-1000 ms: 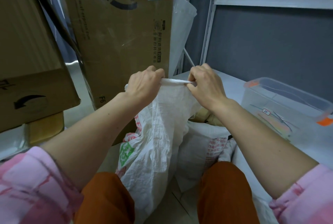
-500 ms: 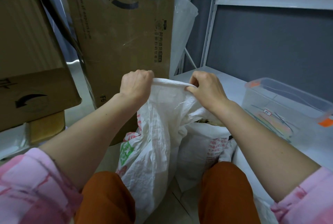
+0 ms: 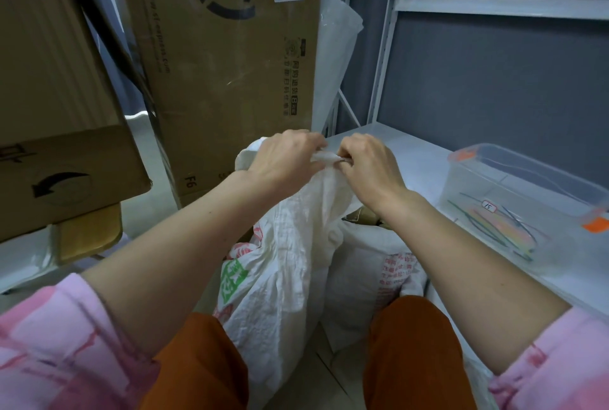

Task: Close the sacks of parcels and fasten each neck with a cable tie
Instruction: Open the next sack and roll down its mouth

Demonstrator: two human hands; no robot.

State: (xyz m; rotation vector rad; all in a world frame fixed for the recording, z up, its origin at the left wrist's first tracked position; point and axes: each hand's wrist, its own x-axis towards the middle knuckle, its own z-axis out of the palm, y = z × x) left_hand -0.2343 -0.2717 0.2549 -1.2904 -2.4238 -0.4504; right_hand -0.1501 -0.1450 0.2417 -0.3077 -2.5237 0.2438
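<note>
Sack (image 3: 283, 264) neck pinched, cartons (image 3: 230, 80) behind, tub (image 3: 527, 208) right

Cable ties (image 3: 501, 228), seemingly, in tub (image 3: 527, 175) right of sack (image 3: 296, 261).

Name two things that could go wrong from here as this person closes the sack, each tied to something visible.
1. Both hands, left hand and right hand, grip the white sack rim, while the cable ties lie in the clear tub; freeing a hand may let the gathered neck spread.
2. Parcels still show below the right wrist, so the neck might close badly.
</note>
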